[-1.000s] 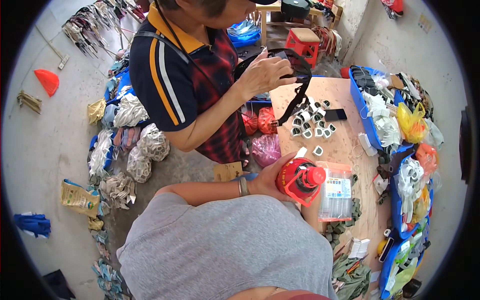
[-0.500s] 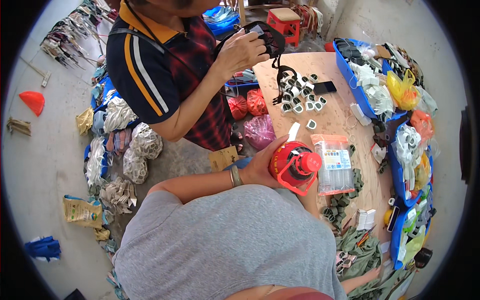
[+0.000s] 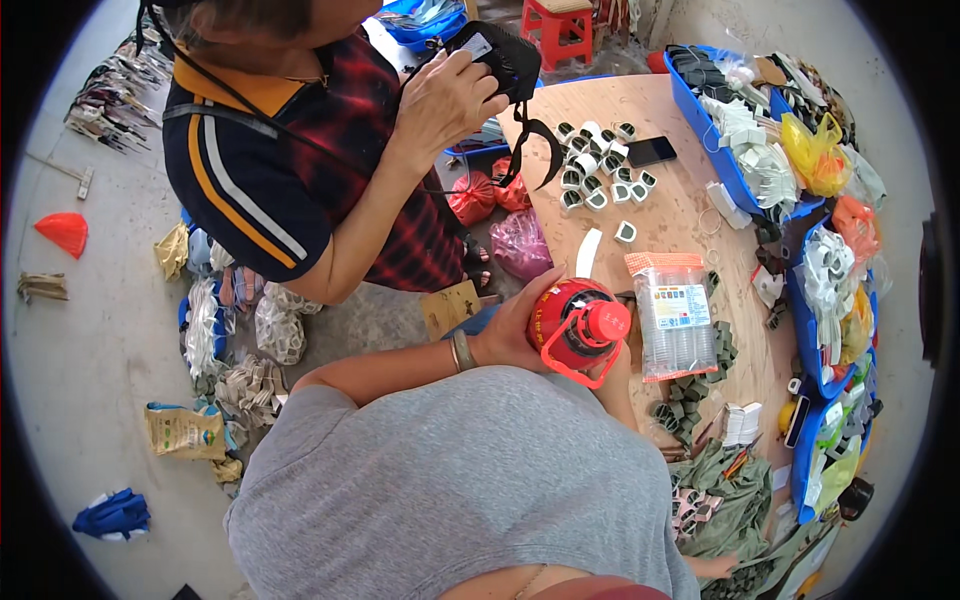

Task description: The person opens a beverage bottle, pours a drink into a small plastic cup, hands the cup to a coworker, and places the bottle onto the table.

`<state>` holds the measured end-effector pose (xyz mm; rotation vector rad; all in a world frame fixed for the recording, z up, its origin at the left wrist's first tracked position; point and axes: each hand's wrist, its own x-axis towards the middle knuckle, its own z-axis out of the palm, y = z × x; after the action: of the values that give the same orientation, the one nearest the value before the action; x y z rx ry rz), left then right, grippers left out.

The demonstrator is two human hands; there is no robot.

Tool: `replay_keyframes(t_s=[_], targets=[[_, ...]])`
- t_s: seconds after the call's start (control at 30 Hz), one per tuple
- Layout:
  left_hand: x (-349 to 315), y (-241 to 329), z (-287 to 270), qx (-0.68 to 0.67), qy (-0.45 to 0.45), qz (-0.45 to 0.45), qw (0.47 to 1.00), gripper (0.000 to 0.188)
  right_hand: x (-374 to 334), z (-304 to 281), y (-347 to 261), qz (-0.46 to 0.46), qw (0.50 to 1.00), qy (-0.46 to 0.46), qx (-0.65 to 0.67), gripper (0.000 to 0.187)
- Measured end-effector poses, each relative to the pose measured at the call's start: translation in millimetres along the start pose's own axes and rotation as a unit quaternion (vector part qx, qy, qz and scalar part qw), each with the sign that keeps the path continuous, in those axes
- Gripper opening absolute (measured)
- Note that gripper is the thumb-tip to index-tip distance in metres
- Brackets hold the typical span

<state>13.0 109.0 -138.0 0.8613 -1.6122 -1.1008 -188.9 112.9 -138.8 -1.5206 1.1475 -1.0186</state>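
My left hand [image 3: 510, 325], with a bangle at its wrist, wraps round the side of a large drink bottle [image 3: 566, 312] with a red label, red cap and red carrying handle. The bottle tilts in front of my chest, cap toward me. Of my right arm, the forearm [image 3: 618, 398] shows below the bottle; the bottle hides my right hand, so its fingers do not show. Beside the bottle, on the wooden table [image 3: 570, 115], lies a clear plastic package [image 3: 678, 318] with orange checked ends. A white strip [image 3: 589, 252] lies just beyond the bottle.
Across from me stands a person [image 3: 250, 190] holding a black pouch-like thing [image 3: 508, 62] with straps. Small white-and-dark loops [image 3: 590, 170] and a phone [image 3: 652, 151] lie on the table. Blue bins [image 3: 700, 130] line its right side. Another person's hand [image 3: 715, 567] touches green cloth at lower right.
The bottle and my left hand have shifted slightly left in the view. The person across has moved left, with the black thing still in hand. My left hand keeps its hold.
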Motion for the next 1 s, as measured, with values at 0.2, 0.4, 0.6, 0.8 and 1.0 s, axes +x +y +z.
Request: replay_keyframes(t_s=[0.2, 0.4, 0.6, 0.8, 1.0], targets=[[14, -11, -1, -0.015, -0.011, 0.031, 0.999, 0.122, 12, -4, 3, 0.020, 1.000, -0.015, -0.010, 0.050], [24, -9, -6, 0.043, -0.006, 0.019, 0.999, 0.123, 28, -4, 18, 0.063, 0.997, -0.011, 0.051, 0.052], [28, -17, -12, 0.061, 0.003, 0.005, 0.998, 0.126, 47, -3, 23, 0.052, 0.997, -0.047, 0.037, 0.050], [28, -30, -12, -0.016, 0.008, -0.050, 0.999, 0.128, 58, -3, 28, 0.037, 0.997, -0.062, 0.014, 0.050], [30, -29, -4, -0.049, 0.004, -0.076, 0.996, 0.127, 55, -12, 28, -0.007, 0.998, -0.056, -0.009, 0.050]])
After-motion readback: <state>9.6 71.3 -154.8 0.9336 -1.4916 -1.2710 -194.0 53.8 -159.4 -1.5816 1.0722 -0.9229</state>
